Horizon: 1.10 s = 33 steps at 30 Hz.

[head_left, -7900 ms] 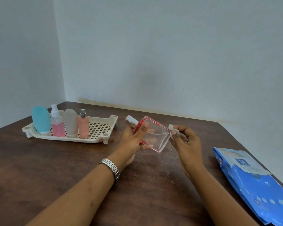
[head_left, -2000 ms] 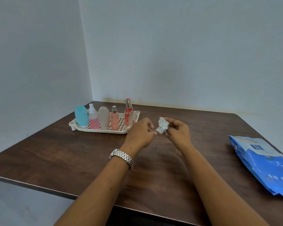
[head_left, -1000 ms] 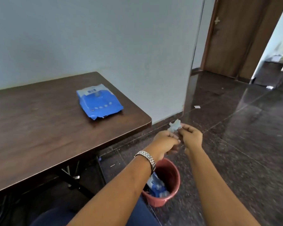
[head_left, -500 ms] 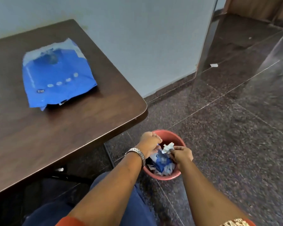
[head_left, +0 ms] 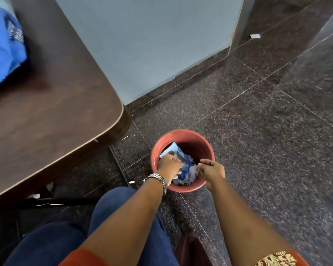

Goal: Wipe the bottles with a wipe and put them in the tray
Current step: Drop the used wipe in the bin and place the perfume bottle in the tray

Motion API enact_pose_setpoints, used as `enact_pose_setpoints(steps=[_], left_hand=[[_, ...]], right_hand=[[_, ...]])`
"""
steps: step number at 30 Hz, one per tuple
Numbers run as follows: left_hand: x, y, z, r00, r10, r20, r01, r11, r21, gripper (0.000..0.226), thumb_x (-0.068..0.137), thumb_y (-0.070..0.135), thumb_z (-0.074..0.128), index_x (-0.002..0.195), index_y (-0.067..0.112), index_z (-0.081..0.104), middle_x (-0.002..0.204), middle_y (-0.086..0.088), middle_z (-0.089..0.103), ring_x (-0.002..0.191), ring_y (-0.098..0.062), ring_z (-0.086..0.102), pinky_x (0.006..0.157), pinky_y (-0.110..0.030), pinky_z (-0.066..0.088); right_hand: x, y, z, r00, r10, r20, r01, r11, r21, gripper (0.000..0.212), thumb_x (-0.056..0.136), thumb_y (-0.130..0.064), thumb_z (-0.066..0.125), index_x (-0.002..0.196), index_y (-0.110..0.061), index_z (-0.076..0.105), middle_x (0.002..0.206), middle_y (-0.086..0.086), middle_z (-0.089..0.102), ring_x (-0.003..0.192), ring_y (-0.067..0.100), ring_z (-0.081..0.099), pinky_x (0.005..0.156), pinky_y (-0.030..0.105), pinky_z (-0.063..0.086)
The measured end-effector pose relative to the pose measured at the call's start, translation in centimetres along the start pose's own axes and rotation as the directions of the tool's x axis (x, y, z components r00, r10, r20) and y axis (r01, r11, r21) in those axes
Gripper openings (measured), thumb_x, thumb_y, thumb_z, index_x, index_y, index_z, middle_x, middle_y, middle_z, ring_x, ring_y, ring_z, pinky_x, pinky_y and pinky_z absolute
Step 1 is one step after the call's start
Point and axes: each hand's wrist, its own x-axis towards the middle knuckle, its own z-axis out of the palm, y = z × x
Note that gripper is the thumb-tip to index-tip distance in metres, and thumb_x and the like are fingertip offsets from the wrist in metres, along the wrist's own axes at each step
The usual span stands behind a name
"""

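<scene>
The tray and the bottles are out of view. I am looking down at a red bin [head_left: 205,144] on the floor, right of the table. Both my hands hang over its near side. My left hand [head_left: 169,167], with a metal watch on the wrist, has its fingers curled and nothing shows in them. My right hand [head_left: 211,168] has relaxed fingers pointing left and holds nothing. Crumpled white wipes [head_left: 193,173] lie in the bin between my hands, beside a blue wrapper [head_left: 185,164].
The dark wooden table [head_left: 46,116] fills the left, its rounded corner near the bin. The blue wipes pack [head_left: 2,47] lies on it at the top left. My blue-trousered knees [head_left: 113,217] sit below. Dark granite floor stretches right; a pale wall stands behind.
The view has turned from the table down to the bin. The crumpled wipe that my hands held above the bin half a second ago is no longer in them.
</scene>
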Motion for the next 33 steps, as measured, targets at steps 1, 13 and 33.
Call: enact_pose_setpoints(steps=[1, 13, 33], left_hand=[[0.1, 0.0, 0.0, 1.000, 0.005, -0.004, -0.005, 1.000, 0.007, 0.021, 0.093, -0.001, 0.049, 0.079, 0.015, 0.047, 0.076, -0.005, 0.052, 0.061, -0.015, 0.049, 0.075, -0.035, 0.050], [-4.2, 2.6, -0.7, 0.992, 0.127, -0.005, -0.128, 0.989, -0.071, 0.023, 0.091, -0.001, 0.052, 0.073, 0.013, 0.050, 0.068, -0.005, 0.050, 0.055, -0.014, 0.047, 0.048, -0.023, 0.038], [-32.9, 10.0, -7.5, 0.623, 0.780, -0.068, -0.782, 0.616, -0.093, 0.008, 0.092, 0.007, 0.056, 0.087, 0.012, 0.058, 0.087, -0.004, 0.062, 0.076, -0.018, 0.064, 0.069, -0.032, 0.054]], right_hand=[[0.7, 0.5, -0.1, 1.000, 0.002, -0.001, -0.002, 1.000, 0.007, 0.017, 0.065, -0.005, 0.074, 0.066, -0.020, 0.069, 0.079, 0.007, 0.071, 0.080, 0.024, 0.068, 0.082, 0.043, 0.056], [-5.8, -5.7, -0.4, 0.994, -0.109, 0.033, 0.100, 0.975, 0.198, 0.018, 0.082, 0.004, 0.063, 0.075, -0.013, 0.060, 0.071, 0.007, 0.061, 0.061, 0.013, 0.057, 0.059, 0.025, 0.051], [-34.0, -20.9, -3.9, 0.705, -0.709, 0.021, 0.620, 0.630, 0.467, 0.016, 0.083, -0.006, 0.064, 0.078, -0.020, 0.059, 0.084, 0.004, 0.062, 0.074, 0.016, 0.059, 0.058, 0.027, 0.046]])
